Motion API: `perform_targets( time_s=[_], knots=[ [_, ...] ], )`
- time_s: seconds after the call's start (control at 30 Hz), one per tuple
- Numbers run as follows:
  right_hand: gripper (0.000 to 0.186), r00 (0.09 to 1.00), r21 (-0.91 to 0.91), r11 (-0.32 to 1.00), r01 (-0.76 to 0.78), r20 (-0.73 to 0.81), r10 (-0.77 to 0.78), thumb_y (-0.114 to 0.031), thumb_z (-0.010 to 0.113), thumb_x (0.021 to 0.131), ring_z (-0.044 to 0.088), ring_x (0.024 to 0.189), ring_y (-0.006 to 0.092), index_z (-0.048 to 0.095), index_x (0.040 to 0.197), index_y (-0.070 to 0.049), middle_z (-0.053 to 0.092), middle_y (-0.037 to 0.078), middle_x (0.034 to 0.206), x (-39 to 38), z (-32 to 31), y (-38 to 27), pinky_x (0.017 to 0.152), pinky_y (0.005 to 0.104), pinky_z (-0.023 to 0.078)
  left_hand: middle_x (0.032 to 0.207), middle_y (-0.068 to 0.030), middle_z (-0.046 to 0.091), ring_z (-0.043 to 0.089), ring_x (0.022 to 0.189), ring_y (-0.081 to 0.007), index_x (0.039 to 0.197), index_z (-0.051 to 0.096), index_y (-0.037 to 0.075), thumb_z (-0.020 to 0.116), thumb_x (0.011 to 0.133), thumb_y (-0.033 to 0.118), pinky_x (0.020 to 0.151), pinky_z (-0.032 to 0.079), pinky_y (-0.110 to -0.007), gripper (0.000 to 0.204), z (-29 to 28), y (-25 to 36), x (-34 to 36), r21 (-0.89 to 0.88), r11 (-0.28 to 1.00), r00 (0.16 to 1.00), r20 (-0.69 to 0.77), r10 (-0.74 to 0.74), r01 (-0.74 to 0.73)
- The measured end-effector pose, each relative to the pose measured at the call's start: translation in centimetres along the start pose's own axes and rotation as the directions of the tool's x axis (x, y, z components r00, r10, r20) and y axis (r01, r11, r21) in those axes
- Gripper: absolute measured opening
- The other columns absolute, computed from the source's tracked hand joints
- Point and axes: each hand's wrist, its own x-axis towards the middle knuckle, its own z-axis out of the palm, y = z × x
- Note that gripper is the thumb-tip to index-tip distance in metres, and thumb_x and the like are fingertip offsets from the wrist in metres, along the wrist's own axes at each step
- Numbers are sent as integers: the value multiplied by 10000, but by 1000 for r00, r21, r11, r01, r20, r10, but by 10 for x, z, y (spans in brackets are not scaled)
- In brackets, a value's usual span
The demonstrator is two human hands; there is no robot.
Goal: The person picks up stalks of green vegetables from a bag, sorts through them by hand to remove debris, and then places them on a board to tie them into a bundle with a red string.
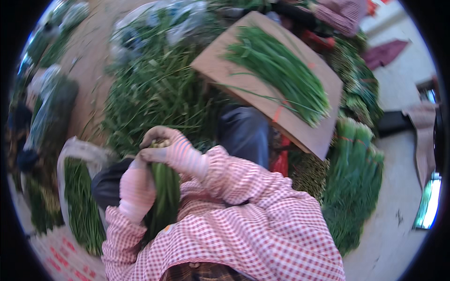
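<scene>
Both my hands wear striped knit gloves and meet in front of my lap around a bunch of garlic chives [166, 189]. The pale stem ends poke up between the fingers, while the green leaves hang down toward my checked apron. My left hand [137, 185] wraps the near left side of the bunch. Over its top, my right hand [173, 149] curls with thumb and fingers around the stem ends. Just beyond lies a loose heap of chives [150, 98]. To the right, more chives [281, 70] are spread across a tilted wooden board [215, 58].
Tied chive bundles [351, 178] stack at my right, beside a pale floor. A red strap [278, 111] hangs at the board's edge. Left are a white sack of chives [70, 150] and plastic-wrapped bundles [54, 107]. Another person's checked sleeve [335, 16] shows beyond the board.
</scene>
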Motion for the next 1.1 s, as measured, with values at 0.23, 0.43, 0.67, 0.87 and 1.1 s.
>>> perform_targets(
  time_s=[0.23, 0.43, 0.67, 0.87, 1.1],
  knots=[
    [214, 919, 227, 891, 393, -142, -369, 38, 701, 761, 625, 758, 124, 606, 929, -53, 643, 37, 831, -4, -30, -106, 685, 248, 521, 1237, -233, 588, 573, 1162, -336, 1288, 519, -37, 589, 818, -35, 1007, 444, -405, 475, -112, 21, -4, -150, 972, 943, -305, 130, -182],
    [340, 712, -463, 729, 504, -255, -654, 86, 617, 729, 493, 689, 62, 586, 1050, -20, 569, 18, 834, 91, -85, -126, 644, 192, 461, 955, -166, 707, 700, 802, -255, 1072, 660, -38, 739, 671, 42, 672, 533, -304, 417, -83, 68, 5, -786, 599, 905, 132, 405, -154],
    [202, 393, -543, -15, 840, 626, -673, -91, 717, 719, 615, 754, 261, 648, 908, -93, 618, 97, 847, 32, 52, -98, 650, 362, 511, 1294, -193, 494, 527, 1151, -328, 1378, 343, 5, 520, 929, 456, 979, 424, -482, 661, 16, 29, 8, -554, -807, 967, 245, 75, 203],
    [278, 416, -349, 232, 908, 818, -397, -284, 752, 720, 636, 800, 267, 698, 912, -90, 659, 59, 846, -27, 62, -27, 910, 423, 458, 1119, -130, 507, 540, 982, -248, 1244, 418, 39, 507, 940, 291, 836, 467, -436, 405, 17, -15, -14, -316, -936, 938, 344, 38, 154],
    [335, 667, -394, 851, 348, 742, 71, -16, 798, 637, 679, 799, 222, 690, 954, -5, 693, 156, 987, -33, 48, -67, 788, 336, 522, 1187, -157, 641, 659, 1007, -240, 1306, 513, -32, 635, 810, 52, 900, 537, -360, 517, 7, 7, 1, -675, -729, 952, 284, -114, 115]
  ],
)
